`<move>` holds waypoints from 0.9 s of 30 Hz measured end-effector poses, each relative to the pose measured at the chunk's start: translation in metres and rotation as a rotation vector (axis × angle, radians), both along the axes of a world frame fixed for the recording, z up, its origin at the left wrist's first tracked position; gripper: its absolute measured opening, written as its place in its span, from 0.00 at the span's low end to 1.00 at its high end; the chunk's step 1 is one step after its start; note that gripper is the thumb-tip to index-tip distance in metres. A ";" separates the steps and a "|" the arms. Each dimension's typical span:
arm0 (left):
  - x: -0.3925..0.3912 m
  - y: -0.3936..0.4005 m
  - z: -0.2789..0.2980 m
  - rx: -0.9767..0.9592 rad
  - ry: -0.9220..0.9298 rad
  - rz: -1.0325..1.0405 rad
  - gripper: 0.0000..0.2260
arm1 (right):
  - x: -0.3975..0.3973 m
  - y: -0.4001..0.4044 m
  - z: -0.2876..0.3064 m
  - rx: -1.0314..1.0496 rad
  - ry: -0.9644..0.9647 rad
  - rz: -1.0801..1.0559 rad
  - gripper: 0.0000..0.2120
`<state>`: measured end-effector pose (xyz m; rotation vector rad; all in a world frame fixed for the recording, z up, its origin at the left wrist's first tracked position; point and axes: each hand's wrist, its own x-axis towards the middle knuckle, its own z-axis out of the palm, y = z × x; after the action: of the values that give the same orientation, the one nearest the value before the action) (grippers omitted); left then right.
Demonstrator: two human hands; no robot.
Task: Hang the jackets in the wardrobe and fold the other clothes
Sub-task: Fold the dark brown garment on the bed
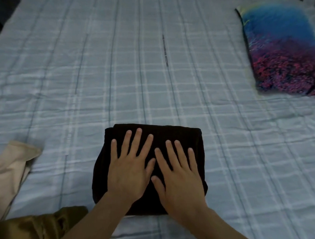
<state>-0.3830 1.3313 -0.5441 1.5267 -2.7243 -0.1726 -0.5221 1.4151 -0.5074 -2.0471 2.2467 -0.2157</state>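
A black garment (188,137), folded into a compact rectangle, lies on the bed near the front edge. My left hand (129,170) rests flat on its left half, palm down, fingers spread. Beside it my right hand (179,180) lies flat on the right half, fingers spread as well. Neither hand grips the cloth. A pale beige garment (8,174) lies crumpled at the left edge. An olive-brown shiny garment (36,226) is bunched at the bottom left corner.
The bed (119,63) is covered by a light blue checked quilt and fills the view. A pillow (286,52) with a blue and red-purple print lies at the far right. Dark floor shows at the top left.
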 end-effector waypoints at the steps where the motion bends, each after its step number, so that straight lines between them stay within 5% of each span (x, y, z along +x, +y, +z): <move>1: -0.001 -0.001 -0.001 -0.002 0.001 -0.002 0.28 | -0.003 0.003 -0.007 0.036 -0.004 0.009 0.30; 8: -0.012 -0.009 -0.030 -0.003 0.056 -0.011 0.28 | -0.030 -0.008 -0.064 0.078 -0.232 -0.029 0.33; 19: 0.023 0.035 0.005 -0.026 0.027 -0.196 0.28 | -0.031 -0.005 -0.050 0.138 -0.053 -0.050 0.33; 27: 0.067 0.054 -0.008 0.043 -0.179 -0.301 0.56 | -0.026 -0.003 -0.044 0.118 -0.095 -0.006 0.33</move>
<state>-0.3164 1.3851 -0.5524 1.1848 -3.1000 -0.1025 -0.5481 1.4125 -0.5516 -1.9292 2.1561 -0.1717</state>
